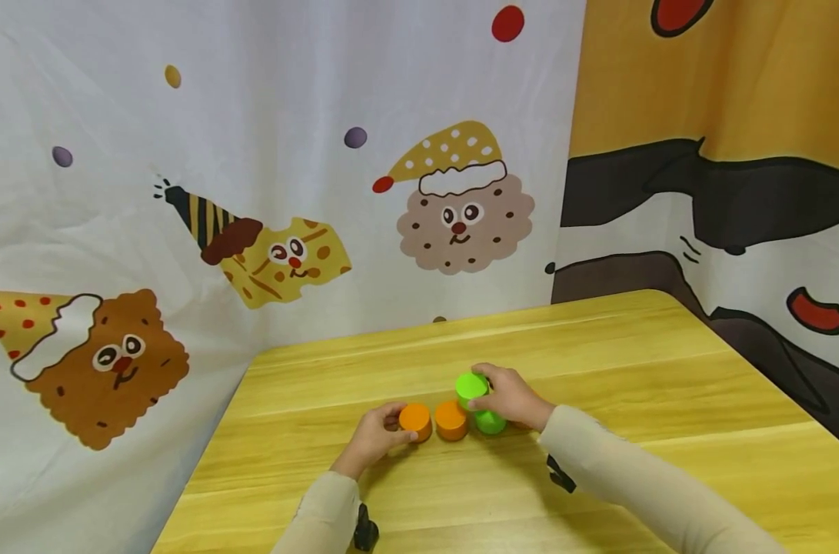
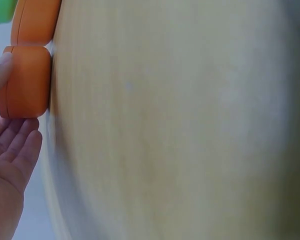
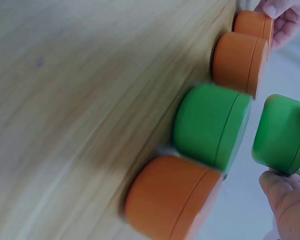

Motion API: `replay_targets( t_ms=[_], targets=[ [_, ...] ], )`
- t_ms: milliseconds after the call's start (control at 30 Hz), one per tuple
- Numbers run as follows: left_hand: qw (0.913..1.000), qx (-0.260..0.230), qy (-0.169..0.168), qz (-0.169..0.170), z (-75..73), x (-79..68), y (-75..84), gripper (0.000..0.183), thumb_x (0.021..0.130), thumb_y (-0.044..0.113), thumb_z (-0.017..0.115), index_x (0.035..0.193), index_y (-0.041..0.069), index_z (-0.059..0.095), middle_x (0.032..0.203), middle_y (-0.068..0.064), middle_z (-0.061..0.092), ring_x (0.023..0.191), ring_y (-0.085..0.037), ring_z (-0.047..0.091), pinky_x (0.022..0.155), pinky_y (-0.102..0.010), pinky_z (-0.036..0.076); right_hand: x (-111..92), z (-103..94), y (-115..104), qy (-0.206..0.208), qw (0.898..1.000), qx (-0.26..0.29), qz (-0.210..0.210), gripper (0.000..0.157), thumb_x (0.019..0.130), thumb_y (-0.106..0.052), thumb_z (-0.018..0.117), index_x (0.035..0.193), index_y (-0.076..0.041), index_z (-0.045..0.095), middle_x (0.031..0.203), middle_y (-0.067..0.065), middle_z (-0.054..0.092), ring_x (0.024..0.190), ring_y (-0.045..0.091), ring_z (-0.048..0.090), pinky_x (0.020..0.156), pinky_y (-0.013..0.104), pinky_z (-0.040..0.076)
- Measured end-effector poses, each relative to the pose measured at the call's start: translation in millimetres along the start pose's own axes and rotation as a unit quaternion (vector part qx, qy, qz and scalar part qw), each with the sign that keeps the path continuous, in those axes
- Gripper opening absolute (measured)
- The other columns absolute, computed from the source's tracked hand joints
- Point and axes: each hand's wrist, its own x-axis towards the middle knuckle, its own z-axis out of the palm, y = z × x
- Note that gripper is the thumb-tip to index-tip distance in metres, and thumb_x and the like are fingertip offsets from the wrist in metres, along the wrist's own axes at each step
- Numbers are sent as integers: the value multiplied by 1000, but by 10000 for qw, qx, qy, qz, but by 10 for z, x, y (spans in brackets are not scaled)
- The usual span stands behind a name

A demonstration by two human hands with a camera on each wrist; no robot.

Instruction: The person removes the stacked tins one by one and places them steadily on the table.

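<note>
A row of small round lidded tins stands on the wooden table [image 1: 474,500]. At its left end my left hand [image 1: 372,440] holds an orange tin [image 1: 415,420] between thumb and fingers, close over the tabletop. Beside that stands a second orange tin [image 1: 451,422], then a green tin [image 1: 491,422]. My right hand [image 1: 512,397] grips another green tin [image 1: 471,388] by its sides, raised above the row. The rightmost orange tin [image 3: 165,195] shows whole in the right wrist view; in the head view my right hand mostly hides it.
A white curtain [image 1: 287,138] printed with cartoon snacks hangs behind the table's far and left edges. An orange, black and white printed cloth [image 1: 668,185] hangs at the right. Black straps [image 1: 560,474] sit at both wrists.
</note>
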Motion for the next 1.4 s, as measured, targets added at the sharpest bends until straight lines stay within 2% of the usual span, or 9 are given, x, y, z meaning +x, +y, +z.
replay_targets(
  t_ms=[367, 567, 700, 1400],
  targets=[
    [9999, -91, -39, -108, -1, -1, 8, 66, 76, 26, 77, 130, -1, 50, 123, -16, 57, 108, -29, 56, 90, -40, 50, -126, -302, 201, 90, 9997, -171, 119, 65, 81, -16, 73, 134, 5, 43, 132, 24, 48, 118, 38, 49, 95, 49, 45],
    [9999, -43, -87, -116, -14, -8, 47, 67, 78, 26, 76, 131, -3, 48, 125, -17, 55, 110, -29, 56, 91, -40, 49, -221, -450, 336, 172, 9996, -211, 53, 65, 81, -17, 72, 133, 8, 43, 131, 27, 47, 117, 40, 49, 94, 50, 45],
    [9998, -81, -99, -159, -24, -20, 65, 67, 78, 25, 76, 132, -3, 47, 126, -18, 54, 111, -30, 55, 92, -40, 49, -261, -523, 399, 260, 9994, -233, 6, 65, 82, -19, 72, 133, 9, 43, 131, 29, 47, 116, 42, 49, 92, 50, 46],
    [9998, -82, -132, -147, -24, -28, 40, 66, 78, 26, 75, 132, -2, 47, 126, -18, 54, 111, -31, 55, 91, -40, 50, -482, -805, 702, 434, 9977, -357, 377, 68, 83, -21, 70, 133, 13, 38, 130, 34, 44, 112, 44, 49, 89, 51, 47]
  ],
)
